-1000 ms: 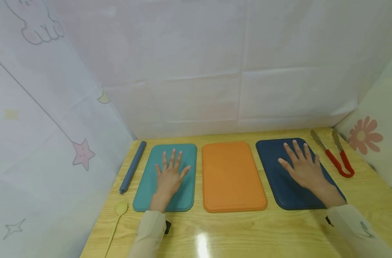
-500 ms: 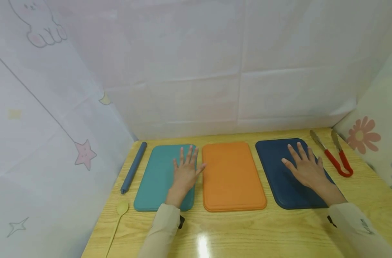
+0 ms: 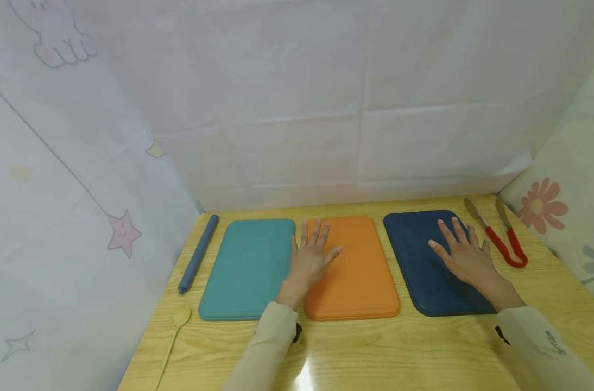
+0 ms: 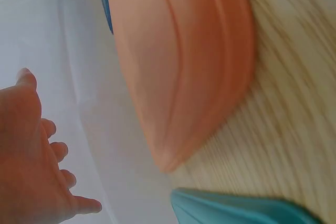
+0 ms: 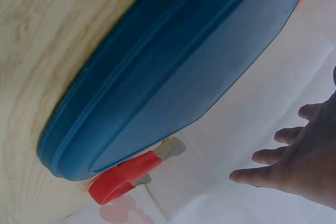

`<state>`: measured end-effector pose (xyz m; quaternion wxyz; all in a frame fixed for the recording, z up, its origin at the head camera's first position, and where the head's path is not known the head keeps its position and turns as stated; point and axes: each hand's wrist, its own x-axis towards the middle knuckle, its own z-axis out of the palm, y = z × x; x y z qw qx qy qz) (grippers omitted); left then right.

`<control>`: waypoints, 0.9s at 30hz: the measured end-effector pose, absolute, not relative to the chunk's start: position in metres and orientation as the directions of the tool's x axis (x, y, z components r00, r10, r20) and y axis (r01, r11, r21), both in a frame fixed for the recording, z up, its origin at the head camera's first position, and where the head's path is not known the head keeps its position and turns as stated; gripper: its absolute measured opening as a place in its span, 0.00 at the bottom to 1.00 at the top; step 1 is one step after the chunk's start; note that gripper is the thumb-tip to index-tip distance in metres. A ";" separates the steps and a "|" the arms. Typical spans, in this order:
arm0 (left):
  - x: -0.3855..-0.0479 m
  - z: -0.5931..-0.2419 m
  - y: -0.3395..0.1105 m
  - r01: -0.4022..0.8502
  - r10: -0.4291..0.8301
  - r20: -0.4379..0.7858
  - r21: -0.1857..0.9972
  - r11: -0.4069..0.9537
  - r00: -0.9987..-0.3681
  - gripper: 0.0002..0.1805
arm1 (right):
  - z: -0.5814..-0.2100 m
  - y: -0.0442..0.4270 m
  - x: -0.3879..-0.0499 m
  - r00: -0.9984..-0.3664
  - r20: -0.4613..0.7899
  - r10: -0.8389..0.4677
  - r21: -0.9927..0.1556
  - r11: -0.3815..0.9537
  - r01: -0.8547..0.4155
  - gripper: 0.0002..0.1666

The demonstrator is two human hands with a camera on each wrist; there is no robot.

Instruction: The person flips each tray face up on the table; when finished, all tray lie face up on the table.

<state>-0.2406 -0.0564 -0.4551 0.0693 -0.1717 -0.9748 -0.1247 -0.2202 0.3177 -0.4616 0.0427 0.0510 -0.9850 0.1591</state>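
My left hand [image 3: 310, 263], fingers spread, is over the left part of an orange rounded-corner board [image 3: 360, 271]; the left wrist view shows this hand [image 4: 31, 156] apart from the board's surface. Fingers also spread, my right hand [image 3: 468, 262] is over a navy blue board [image 3: 424, 277]. In the right wrist view a gap shows between the right hand [image 5: 299, 156] and the navy board [image 5: 173, 72]. Neither hand holds anything. To the left of the orange board lies a teal board [image 3: 248, 271], its right edge partly behind my left wrist.
Red-handled tongs [image 3: 507, 247] lie spread to the right of the navy board. At the left are a blue-grey rod [image 3: 199, 254] and a yellow long-handled spoon [image 3: 181, 317]. A white printed sheet [image 3: 287, 108] stands behind the wooden table [image 3: 355, 353].
My left hand has moved right, from over the teal board to over the orange board's left part. My right hand stays over the navy board. The boards have not visibly moved.
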 end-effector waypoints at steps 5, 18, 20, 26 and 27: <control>-0.242 -0.454 -0.035 0.365 0.333 0.177 0.203 0.909 -0.926 0.43 | -0.463 0.320 -0.220 -0.992 0.104 -0.075 -0.312 0.944 -0.104 0.46; -0.244 -0.462 0.010 0.361 0.341 0.129 0.204 0.910 -0.931 0.43 | -0.473 0.336 -0.220 -0.993 0.107 -0.050 -0.303 0.950 -0.081 0.47; -0.242 -0.463 0.017 0.367 0.347 0.122 0.215 0.905 -0.930 0.42 | -0.474 0.338 -0.220 -0.993 0.107 -0.045 -0.300 0.951 -0.076 0.46; -0.241 -0.464 0.040 0.382 0.364 0.122 0.200 0.902 -0.923 0.42 | -0.477 0.347 -0.220 -0.995 0.088 -0.036 -0.294 0.954 -0.061 0.46; -0.241 -0.465 0.044 0.388 0.368 0.128 0.199 0.900 -0.921 0.42 | -0.477 0.348 -0.221 -0.996 0.085 -0.034 -0.291 0.955 -0.057 0.46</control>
